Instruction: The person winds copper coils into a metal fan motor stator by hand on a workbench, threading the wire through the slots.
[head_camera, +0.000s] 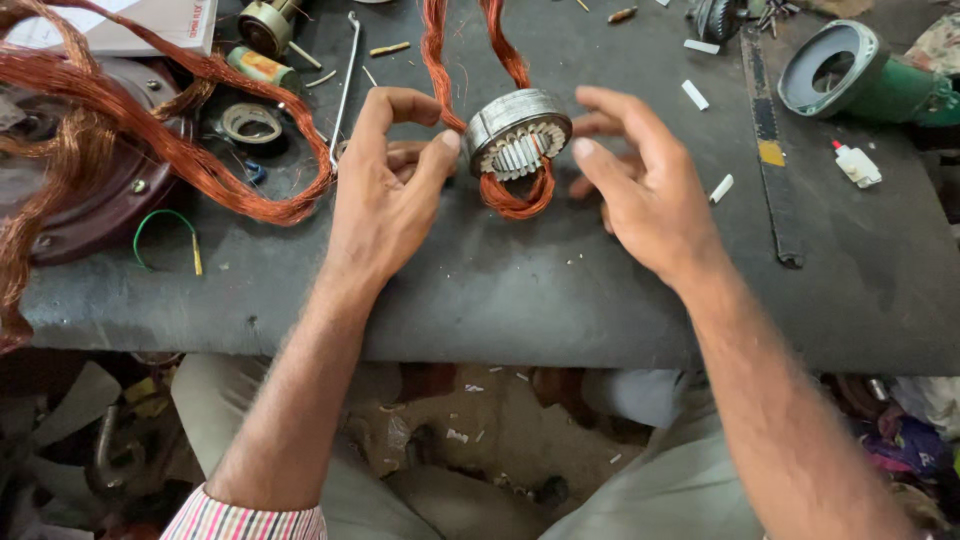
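The metal ring core (517, 133), slotted on its inner face, stands tilted on edge near the middle of the dark workbench (560, 290), with a copper wire coil (515, 195) threaded through it, looped beneath and running up and away toward the far edge. The left hand (385, 190) pinches the wire strand at the core's left rim between thumb and forefinger, closed on the wire. The right hand (640, 185) is spread open at the core's right side; fingertips appear to steady it from behind, though contact cannot be confirmed. Judged: the core is heavy, rigid and smooth on its outer band, best held by that band; the wire is soft, springy, its coating easily scraped on slot edges, best taken in bundles. Outward: a large copper wire bundle (120, 120) lies left over a dark red round housing (95, 215). A white printed booklet (150, 25) sits far left, a small white bottle (856, 165) right, a green housing (865, 75) far right.
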